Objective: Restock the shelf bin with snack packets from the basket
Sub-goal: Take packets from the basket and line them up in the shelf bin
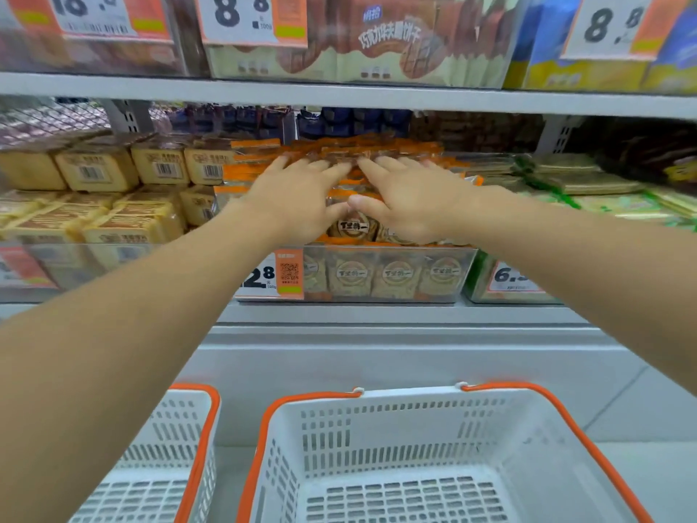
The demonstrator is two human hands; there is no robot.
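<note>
A clear shelf bin on the middle shelf is heaped with orange-edged snack packets. My left hand and my right hand both lie flat on top of the heap, fingers straight and spread, fingertips reaching toward the back. The two hands are side by side, thumbs nearly touching. Below me stands a white basket with orange handles, and no packets show inside it.
A second white basket stands at lower left. Yellow packets fill the bin to the left, green packets the bin to the right. An upper shelf edge hangs just above the hands. Price tags front the bins.
</note>
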